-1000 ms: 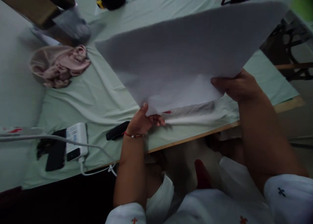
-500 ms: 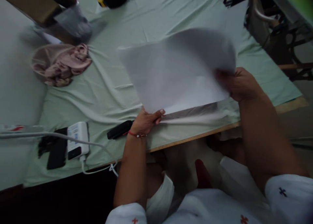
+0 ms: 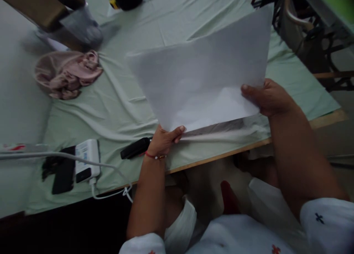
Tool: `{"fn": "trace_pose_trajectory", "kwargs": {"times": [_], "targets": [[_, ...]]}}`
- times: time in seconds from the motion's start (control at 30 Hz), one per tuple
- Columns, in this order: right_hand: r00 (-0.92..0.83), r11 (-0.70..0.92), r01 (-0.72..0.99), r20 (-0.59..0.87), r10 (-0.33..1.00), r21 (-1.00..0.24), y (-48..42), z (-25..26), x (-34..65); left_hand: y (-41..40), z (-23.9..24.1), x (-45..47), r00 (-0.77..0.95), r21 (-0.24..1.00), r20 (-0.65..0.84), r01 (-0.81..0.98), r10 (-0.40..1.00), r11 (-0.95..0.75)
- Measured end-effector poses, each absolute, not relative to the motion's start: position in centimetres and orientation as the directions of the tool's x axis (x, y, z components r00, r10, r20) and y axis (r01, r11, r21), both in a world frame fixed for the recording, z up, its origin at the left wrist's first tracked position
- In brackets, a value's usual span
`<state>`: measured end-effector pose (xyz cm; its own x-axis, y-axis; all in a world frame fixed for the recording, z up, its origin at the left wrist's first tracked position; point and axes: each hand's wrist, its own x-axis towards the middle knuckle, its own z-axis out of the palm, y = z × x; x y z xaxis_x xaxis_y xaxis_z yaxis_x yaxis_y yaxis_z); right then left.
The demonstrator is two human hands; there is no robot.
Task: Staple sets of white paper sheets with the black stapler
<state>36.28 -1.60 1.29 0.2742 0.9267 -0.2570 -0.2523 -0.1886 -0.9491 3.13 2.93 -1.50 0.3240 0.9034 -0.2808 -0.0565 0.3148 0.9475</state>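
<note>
A white sheet of paper (image 3: 204, 76) is held up over the table, spread nearly flat; whether it is one sheet or a few together I cannot tell. My left hand (image 3: 165, 138) pinches its near left corner, thumb on top and the other fingers underneath. On the right, my right hand (image 3: 268, 96) grips the near right edge, its thumb lying across the paper. Beside my left wrist lies a black stapler-like object (image 3: 135, 148), partly hidden behind the hand.
A pale green cloth (image 3: 116, 102) covers the table. At left lie a crumpled pink cloth (image 3: 69, 75), a white power adapter (image 3: 87, 161) with a cable, and a black phone (image 3: 64, 178). A brown box (image 3: 41, 10) stands behind; a metal-framed chair (image 3: 301, 36) is at right.
The far right part of the paper, curled over before, now lies flat and stretches farther back. My right thumb has come to rest on top of it. The left hand has hardly moved.
</note>
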Motion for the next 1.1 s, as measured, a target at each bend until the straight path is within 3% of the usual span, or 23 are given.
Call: {"fn": "trace_pose_trajectory", "kwargs": {"times": [0.1, 0.23, 0.37, 0.63, 1.1], "targets": [[0.144, -0.228, -0.247, -0.268, 0.952, -0.942, -1.9, 1.0, 36.5, 2.9, -1.5, 2.9, 0.261, 0.946, -0.278, -0.095, 0.924, 0.311], [0.067, -0.229, -0.05, -0.232, 0.97, -0.972, -1.7, 1.0, 36.3, 2.9, -1.7, 2.6, 0.272, 0.955, -0.281, -0.022, 0.921, 0.297], [0.098, -0.238, 0.072, -0.231, 0.968, -0.969, -1.5, 1.4, 36.0, 2.7, -1.7, 2.7, 0.259, 0.938, -0.34, 0.026, 0.904, 0.345], [0.124, -0.307, 0.142, -0.29, 0.949, -0.941, -1.2, 1.3, 36.1, 2.2, -1.5, 2.4, 0.318, 0.953, -0.27, -0.043, 0.909, 0.299], [0.105, -0.321, -0.055, -0.325, 0.94, -0.946, -0.9, -0.6, 36.9, 1.5, -1.4, 1.3, 0.26, 0.942, -0.312, -0.039, 0.914, 0.333]]}}
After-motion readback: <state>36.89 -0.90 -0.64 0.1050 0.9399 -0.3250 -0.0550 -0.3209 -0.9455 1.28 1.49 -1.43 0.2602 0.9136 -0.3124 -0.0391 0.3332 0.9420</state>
